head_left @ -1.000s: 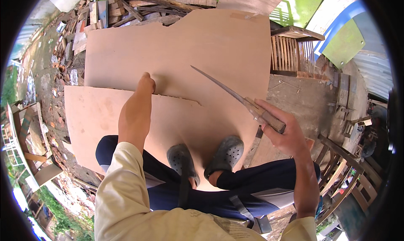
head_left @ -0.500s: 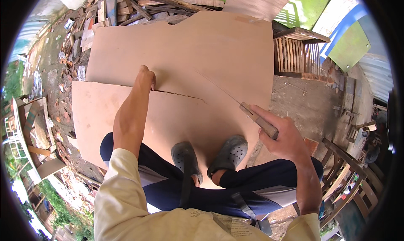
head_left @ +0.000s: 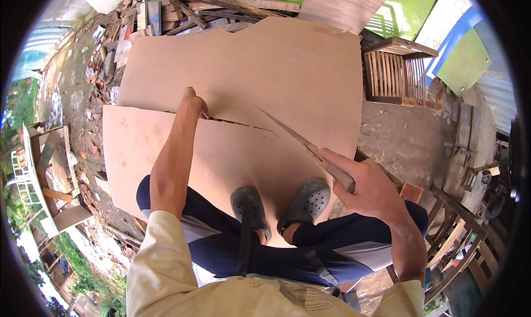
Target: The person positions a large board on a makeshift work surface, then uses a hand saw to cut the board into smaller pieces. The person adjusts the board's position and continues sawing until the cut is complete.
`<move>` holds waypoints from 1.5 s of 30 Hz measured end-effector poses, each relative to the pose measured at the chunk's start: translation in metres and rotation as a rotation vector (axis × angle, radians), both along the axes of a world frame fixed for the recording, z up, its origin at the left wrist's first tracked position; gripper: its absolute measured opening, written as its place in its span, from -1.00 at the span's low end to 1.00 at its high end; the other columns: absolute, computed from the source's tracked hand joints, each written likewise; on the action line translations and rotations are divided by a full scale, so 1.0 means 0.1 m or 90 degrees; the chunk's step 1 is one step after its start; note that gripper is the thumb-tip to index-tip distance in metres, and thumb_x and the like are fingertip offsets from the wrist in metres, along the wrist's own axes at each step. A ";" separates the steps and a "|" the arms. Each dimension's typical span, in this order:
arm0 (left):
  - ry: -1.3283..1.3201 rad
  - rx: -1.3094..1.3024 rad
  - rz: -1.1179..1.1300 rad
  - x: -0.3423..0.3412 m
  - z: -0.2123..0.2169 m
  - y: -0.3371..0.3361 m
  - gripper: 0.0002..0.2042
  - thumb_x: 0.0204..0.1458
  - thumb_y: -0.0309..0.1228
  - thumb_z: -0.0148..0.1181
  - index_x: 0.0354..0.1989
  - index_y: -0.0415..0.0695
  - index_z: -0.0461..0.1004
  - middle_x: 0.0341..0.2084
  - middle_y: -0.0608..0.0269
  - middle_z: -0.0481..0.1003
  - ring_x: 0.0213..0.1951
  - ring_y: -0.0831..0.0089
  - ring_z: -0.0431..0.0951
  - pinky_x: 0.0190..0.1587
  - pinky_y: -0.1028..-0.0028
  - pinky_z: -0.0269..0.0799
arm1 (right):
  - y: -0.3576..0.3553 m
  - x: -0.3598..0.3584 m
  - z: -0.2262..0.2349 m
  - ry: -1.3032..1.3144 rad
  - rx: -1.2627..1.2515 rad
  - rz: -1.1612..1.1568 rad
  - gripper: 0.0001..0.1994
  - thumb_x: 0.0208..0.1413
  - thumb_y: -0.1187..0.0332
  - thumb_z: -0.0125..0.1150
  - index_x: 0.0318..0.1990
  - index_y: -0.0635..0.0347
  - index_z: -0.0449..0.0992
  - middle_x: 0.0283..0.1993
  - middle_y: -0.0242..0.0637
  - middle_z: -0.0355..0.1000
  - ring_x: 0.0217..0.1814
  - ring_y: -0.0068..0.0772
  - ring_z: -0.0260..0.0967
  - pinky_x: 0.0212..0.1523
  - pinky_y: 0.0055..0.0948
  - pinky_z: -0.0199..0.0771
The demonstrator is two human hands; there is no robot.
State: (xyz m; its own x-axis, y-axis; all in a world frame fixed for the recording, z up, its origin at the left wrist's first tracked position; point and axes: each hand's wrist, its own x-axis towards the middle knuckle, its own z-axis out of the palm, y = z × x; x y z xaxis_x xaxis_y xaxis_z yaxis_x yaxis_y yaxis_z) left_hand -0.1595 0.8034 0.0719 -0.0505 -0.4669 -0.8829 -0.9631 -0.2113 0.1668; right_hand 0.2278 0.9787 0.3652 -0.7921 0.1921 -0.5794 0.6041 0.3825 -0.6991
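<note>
A large thin brown board (head_left: 287,62) lies beneath my feet, with a ragged cut (head_left: 243,124) running in from its left side. At the cut, my left hand (head_left: 196,102) is closed on the edge, its fingertips partly hidden. The near flap sits apart from the far part at the left. My right hand (head_left: 369,185) grips the wooden handle of a handsaw (head_left: 305,144) with a narrow, tapered blade. The blade points up and left, above the board and near the end of the cut; its teeth are too fine to make out.
My dark clogs (head_left: 307,199) stand on the board's near part. Scrap wood (head_left: 191,13) is heaped behind it. A slatted wooden crate (head_left: 394,73) stands at the right, with a wooden frame (head_left: 456,212) nearer me. Rubble (head_left: 91,95) litters the ground on the left.
The handsaw has turned in my right hand, so its blade now shows broader. My right hand has lowered slightly. My left hand keeps its place at the cut; the whole view has shifted a little.
</note>
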 end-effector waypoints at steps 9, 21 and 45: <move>0.123 0.218 -0.065 0.16 0.08 -0.55 -0.35 0.34 -0.08 -0.05 0.50 -0.15 0.01 0.46 -0.02 0.05 0.46 -0.01 0.09 0.47 0.03 0.04 | 0.10 -0.15 0.24 -0.086 -0.036 0.064 -0.41 0.03 0.45 0.23 0.31 0.04 0.46 -0.51 0.03 0.51 -0.56 -0.06 0.52 -0.36 -0.25 0.53; 0.287 0.062 -0.187 0.54 -0.40 -0.85 -0.58 0.22 -0.24 0.30 0.05 -0.36 0.44 -0.14 0.05 0.56 -0.28 0.27 0.58 -0.34 0.31 0.57 | 0.32 -0.13 0.08 -0.028 -0.029 0.071 -0.44 -0.02 0.51 0.19 0.24 0.08 0.53 -0.42 0.04 0.52 -0.65 -0.26 0.40 -0.45 -0.38 0.44; 0.232 -0.297 -0.491 0.70 -0.56 -0.73 -0.19 0.11 0.39 0.07 -0.25 -0.35 0.59 -0.25 -0.07 0.64 -0.15 0.02 0.63 -0.07 0.11 0.52 | 0.26 -0.10 0.09 -0.055 0.024 0.139 -0.37 -0.08 0.58 0.15 0.27 0.17 0.50 -0.62 -0.24 0.36 -0.65 -0.49 0.37 -0.48 -0.46 0.43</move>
